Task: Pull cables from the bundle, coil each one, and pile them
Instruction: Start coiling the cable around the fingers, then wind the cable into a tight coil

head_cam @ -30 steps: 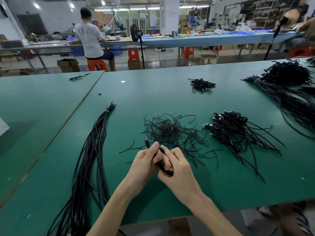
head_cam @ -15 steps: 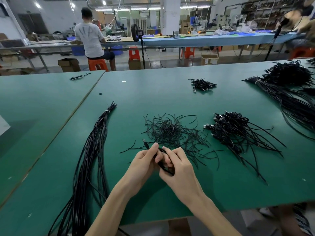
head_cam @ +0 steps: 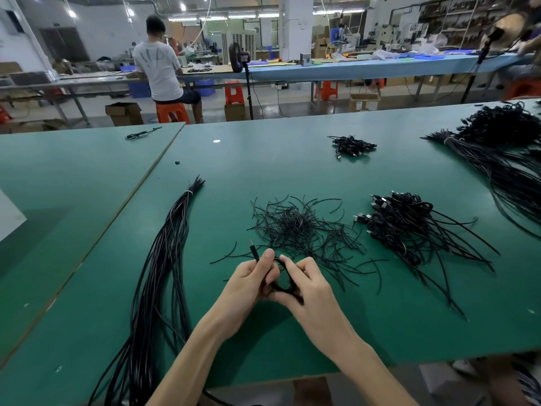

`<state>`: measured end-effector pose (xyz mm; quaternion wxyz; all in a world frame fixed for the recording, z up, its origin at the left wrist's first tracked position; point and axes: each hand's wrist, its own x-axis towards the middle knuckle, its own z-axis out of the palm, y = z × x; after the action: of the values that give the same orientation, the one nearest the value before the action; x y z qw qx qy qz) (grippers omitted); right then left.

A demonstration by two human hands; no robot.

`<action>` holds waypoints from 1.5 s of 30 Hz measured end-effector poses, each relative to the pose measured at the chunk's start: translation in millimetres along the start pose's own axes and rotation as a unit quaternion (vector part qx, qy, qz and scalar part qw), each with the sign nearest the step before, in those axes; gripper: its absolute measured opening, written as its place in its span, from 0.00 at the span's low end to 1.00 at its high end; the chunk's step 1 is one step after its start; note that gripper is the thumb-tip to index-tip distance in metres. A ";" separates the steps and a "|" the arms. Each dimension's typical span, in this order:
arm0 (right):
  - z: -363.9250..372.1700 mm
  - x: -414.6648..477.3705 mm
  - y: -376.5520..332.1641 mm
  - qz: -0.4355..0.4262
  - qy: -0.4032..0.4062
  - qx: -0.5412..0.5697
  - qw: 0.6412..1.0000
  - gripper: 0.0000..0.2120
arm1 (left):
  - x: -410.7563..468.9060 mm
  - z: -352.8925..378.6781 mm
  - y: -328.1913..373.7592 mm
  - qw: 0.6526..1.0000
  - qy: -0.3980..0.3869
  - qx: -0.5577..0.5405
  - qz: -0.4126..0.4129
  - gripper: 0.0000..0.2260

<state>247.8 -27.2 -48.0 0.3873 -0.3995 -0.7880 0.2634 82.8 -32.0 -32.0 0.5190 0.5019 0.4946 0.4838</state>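
Observation:
A black cable coil point(head_cam: 282, 285) is held between both hands over the near middle of the green table point(head_cam: 292, 159). My left hand point(head_cam: 248, 281) pinches the coil, and the cable's plug end point(head_cam: 252, 251) sticks up past its thumb. My right hand point(head_cam: 304, 284) grips the coil's right side. A long tied bundle of black cables point(head_cam: 164, 259) lies to the left, running off the near edge. A pile of coiled cables point(head_cam: 401, 227) with trailing ends sits to the right.
Short black ties point(head_cam: 298, 227) are scattered just beyond my hands. A smaller coiled pile point(head_cam: 351, 146) lies farther back, and another big bundle point(head_cam: 503, 159) fills the far right. A seam point(head_cam: 140, 186) joins the left table. A person sits at a bench behind.
The hands have barely shifted. The fingers have opened the coil slightly, so a round loop now shows between them.

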 end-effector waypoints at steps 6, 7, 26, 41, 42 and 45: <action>-3.8 1.6 -1.9 0.020 -0.004 0.023 1.000 0.39 | 1.1 0.9 -4.0 1.000 -0.018 0.002 -0.001 0.26; -5.0 1.9 -2.1 0.024 0.002 0.029 0.999 0.38 | 1.1 0.6 -4.8 1.000 -0.029 -0.009 0.000 0.25; -6.2 4.6 6.6 0.075 0.010 0.073 0.994 0.28 | 3.5 -9.9 -8.5 0.997 0.030 -0.071 0.028 0.24; -4.0 3.4 7.3 0.072 -0.012 0.049 0.996 0.27 | -1.8 -1.3 -2.0 0.995 0.069 -0.052 0.058 0.17; -4.0 3.4 7.1 0.066 -0.013 0.044 0.997 0.26 | -2.5 -1.8 -2.0 0.995 0.056 -0.055 0.061 0.15; -2.4 3.9 8.0 0.063 -0.018 0.032 0.997 0.26 | -4.2 -1.4 -1.4 0.996 0.036 -0.049 0.071 0.12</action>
<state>251.7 -19.4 -51.0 0.3683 -0.4306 -0.7595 0.3194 81.2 -36.2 -33.2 0.4893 0.4916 0.4520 0.5609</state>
